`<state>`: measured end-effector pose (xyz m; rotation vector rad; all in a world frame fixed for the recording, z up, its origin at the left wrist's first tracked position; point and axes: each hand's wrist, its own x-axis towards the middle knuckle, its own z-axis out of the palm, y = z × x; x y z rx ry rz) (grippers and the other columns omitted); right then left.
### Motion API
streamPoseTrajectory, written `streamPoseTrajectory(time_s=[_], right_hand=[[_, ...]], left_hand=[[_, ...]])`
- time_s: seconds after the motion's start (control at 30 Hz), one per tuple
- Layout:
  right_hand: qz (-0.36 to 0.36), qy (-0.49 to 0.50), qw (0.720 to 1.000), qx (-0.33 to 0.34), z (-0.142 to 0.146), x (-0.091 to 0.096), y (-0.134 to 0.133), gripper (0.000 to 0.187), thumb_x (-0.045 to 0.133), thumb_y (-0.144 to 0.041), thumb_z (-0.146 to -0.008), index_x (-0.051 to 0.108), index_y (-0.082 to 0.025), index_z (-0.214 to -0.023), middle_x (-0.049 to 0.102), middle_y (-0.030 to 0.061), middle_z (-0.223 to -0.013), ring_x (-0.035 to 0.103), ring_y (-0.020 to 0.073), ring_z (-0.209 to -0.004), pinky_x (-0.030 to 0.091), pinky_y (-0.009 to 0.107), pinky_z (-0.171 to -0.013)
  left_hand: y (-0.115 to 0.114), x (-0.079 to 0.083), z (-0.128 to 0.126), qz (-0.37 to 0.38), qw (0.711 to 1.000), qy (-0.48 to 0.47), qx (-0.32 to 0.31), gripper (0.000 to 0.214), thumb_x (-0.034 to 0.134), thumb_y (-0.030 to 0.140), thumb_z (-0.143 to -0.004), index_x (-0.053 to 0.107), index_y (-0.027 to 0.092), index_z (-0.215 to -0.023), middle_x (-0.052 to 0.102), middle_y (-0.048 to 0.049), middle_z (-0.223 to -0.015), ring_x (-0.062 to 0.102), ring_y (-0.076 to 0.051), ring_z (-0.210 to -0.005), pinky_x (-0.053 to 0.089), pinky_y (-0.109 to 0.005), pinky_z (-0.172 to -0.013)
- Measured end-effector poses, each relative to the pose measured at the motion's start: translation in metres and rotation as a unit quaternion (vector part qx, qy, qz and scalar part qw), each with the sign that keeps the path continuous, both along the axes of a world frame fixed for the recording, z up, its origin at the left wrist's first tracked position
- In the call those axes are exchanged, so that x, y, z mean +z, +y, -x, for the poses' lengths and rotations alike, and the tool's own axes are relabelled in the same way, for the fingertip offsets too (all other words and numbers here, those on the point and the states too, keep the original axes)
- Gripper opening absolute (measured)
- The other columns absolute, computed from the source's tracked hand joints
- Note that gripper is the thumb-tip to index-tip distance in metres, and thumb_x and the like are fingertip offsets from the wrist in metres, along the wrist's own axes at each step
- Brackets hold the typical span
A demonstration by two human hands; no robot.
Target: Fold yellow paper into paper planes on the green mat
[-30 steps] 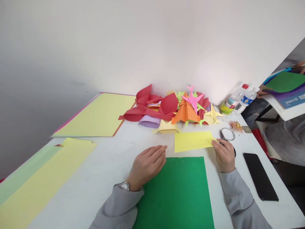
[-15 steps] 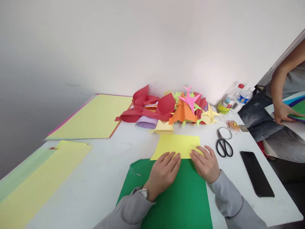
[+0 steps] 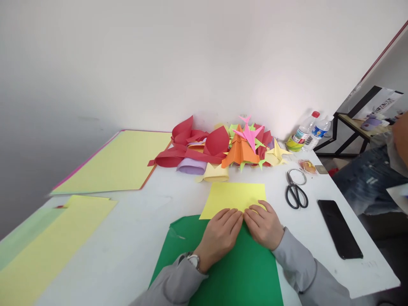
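Note:
A sheet of yellow paper (image 3: 234, 195) lies flat on the white table, its near edge along the top of a green sheet (image 3: 242, 272). My left hand (image 3: 223, 233), with a watch on its wrist, is closed at the middle of that near edge, fingers pressed together. Against its fingertips sit those of my right hand (image 3: 264, 225), likewise closed on the yellow paper's edge. Both thumbs are hidden under the hands. Black-handled scissors (image 3: 296, 193) rest to the right of the yellow paper.
Folded paper planes (image 3: 242, 146) and red paper shapes (image 3: 200, 146) are piled by the wall. Plastic bottles (image 3: 307, 131), a wrapped snack (image 3: 307, 165) and a black phone (image 3: 340, 229) are on the right. Large pale yellow sheets (image 3: 117, 161) lie left. Another person (image 3: 360, 178) sits at right.
My right hand has slid left along the near edge until its fingertips meet my left hand's. The view has turned slightly right, and less of the other person shows.

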<state>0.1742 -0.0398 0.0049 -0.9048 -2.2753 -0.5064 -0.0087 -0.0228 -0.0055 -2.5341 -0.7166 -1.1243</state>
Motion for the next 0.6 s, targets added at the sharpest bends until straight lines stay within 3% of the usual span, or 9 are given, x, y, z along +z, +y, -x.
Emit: streamPoseTrajectory(time_s=[0.47, 0.6], right_hand=[[-0.004, 0.047, 0.996, -0.07, -0.052, 0.011, 0.009, 0.025, 0.052, -0.005, -0.082, 0.064, -0.018, -0.099, 0.075, 0.0053, -0.086, 0.066, 0.0192, -0.086, 0.043, 0.041, -0.089], [-0.01, 0.072, 0.994, -0.079, -0.052, 0.012, 0.008, 0.025, 0.053, -0.006, -0.084, 0.064, -0.017, -0.103, 0.075, 0.0077, -0.09, 0.065, 0.0207, -0.089, 0.045, 0.04, -0.086]], left_hand=[[0.011, 0.011, 0.022, -0.026, 0.999, -0.015, 0.027, 0.02, 0.05, 0.0, -0.083, 0.063, 0.01, -0.094, 0.073, -0.0123, -0.086, 0.068, -0.022, -0.082, 0.056, -0.037, -0.076], [0.01, 0.011, 0.021, -0.02, 0.999, -0.015, 0.033, 0.02, 0.051, 0.0, -0.083, 0.063, 0.012, -0.093, 0.073, -0.0118, -0.087, 0.068, -0.022, -0.083, 0.056, -0.037, -0.077]])
